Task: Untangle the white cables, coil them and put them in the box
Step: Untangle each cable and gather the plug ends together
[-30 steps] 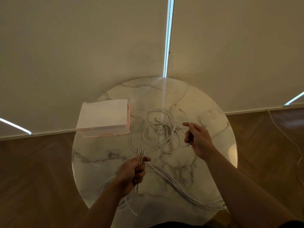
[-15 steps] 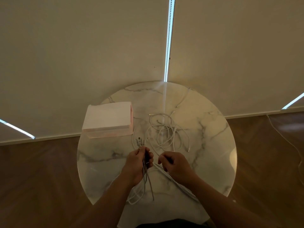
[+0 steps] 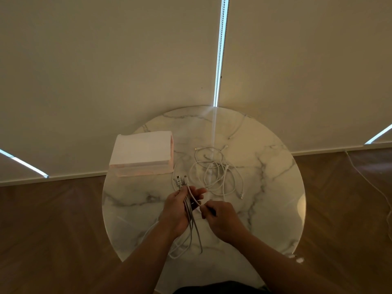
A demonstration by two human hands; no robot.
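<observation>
While left hand grips thin cables, round marble table.

Hands: two, the left hand and the right hand.

Tabletop: one, round.

Box: one.

Cable groups: two.
- The first is a bundle at the hands. At least three plug ends stand above the left hand. About four strands hang below it, though the exact count is unclear.
- The second is a loose tangle on the tabletop. The cables in it cannot be told apart to count, but at least four plug ends show around it.

Floor cable: one, off to the right.

Blinds: two panels.

Bead chain: one.
</observation>
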